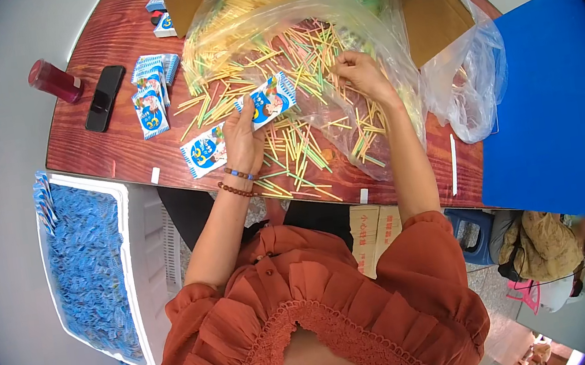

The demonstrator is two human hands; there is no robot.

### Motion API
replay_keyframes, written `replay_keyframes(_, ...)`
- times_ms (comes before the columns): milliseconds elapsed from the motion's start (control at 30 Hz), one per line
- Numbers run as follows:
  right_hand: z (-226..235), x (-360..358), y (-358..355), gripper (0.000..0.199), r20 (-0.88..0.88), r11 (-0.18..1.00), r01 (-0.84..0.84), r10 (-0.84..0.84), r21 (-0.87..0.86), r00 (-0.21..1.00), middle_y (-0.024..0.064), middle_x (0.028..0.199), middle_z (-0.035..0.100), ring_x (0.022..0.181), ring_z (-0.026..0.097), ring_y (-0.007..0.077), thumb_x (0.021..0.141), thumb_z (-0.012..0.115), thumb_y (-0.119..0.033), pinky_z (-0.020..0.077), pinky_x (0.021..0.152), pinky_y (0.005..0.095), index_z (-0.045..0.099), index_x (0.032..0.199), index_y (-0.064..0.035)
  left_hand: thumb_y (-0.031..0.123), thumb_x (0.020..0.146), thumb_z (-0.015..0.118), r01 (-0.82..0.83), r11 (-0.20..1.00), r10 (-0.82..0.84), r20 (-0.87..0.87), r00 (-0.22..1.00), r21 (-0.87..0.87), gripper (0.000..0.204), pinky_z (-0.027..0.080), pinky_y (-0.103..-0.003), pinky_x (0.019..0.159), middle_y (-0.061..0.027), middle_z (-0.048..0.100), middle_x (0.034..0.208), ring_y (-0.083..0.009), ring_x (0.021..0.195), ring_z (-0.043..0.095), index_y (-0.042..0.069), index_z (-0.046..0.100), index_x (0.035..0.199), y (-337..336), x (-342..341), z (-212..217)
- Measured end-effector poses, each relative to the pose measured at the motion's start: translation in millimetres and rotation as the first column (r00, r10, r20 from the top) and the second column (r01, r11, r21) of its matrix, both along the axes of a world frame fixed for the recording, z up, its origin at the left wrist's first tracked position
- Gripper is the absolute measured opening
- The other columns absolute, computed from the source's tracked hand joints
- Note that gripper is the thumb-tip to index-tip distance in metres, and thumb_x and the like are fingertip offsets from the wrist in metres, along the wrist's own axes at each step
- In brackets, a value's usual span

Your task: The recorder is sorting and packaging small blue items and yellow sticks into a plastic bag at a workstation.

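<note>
A: Packet, blue and white, pinched between the thumb and fingers of the left hand, above the wooden table.

B: And the right hand?

A: Fingers curled into the loose sticks, closed on a few; those spill from a clear bag just past the fingertips.

B: Around them?

A: A second packet lies just left of the left wrist; more packets, a phone and a red bottle sit farther left.
</note>
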State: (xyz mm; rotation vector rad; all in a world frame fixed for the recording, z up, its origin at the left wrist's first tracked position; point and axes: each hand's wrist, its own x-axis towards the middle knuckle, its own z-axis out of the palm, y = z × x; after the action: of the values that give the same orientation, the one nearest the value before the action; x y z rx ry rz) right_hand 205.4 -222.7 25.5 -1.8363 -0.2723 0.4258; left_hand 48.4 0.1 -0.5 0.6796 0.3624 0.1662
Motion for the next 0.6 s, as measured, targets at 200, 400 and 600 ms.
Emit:
replay_keyframes(200, -1, 9, 24, 0.015, 0.096, 0.928, 0.02, 0.017, -0.372, 0.995, 0.0026, 0.059, 0.057, 0.047, 0.048, 0.0068, 0.084, 0.062, -0.01, 0.0331, 0.042, 0.022, 0.059, 0.071, -0.0029, 0.023, 0.097, 0.056, -0.026, 1.0, 0.026, 0.005, 1.0, -0.017, 0.021, 0.054, -0.03, 0.071, -0.0037, 0.069, 0.094, -0.0122, 0.083, 0.065, 0.005, 0.065, 0.096, 2, -3, 1)
replay_keyframes(400, 18, 11, 25, 0.012, -0.028, 0.987, 0.044, -0.04, 0.154, 0.999, 0.004, 0.062, 0.062, 0.047, 0.05, 0.0066, 0.086, 0.063, -0.011, 0.0372, 0.044, 0.0215, 0.062, 0.078, -0.0032, 0.024, 0.097, 0.056, -0.03, 0.999, 0.031, 0.027, 0.999, -0.043, 0.024, 0.056, -0.033, 0.075, -0.0066, 0.068, 0.096, -0.0144, 0.084, 0.066, 0.001, 0.064, 0.098, 5, -4, 5)
replay_keyframes(600, 80, -67, 81, 0.006, 0.157, 0.876, -0.01, -0.075, 0.482, 0.985, 0.0048, 0.076, 0.066, 0.066, 0.059, 0.0073, 0.089, 0.062, -0.008, 0.0463, 0.062, 0.0208, 0.063, 0.087, -0.0017, 0.024, 0.097, 0.055, -0.029, 0.997, 0.034, 0.068, 0.997, -0.077, 0.025, 0.054, -0.032, 0.081, -0.0073, 0.068, 0.099, -0.0147, 0.088, 0.066, 0.0, 0.063, 0.1, 9, -4, 12)
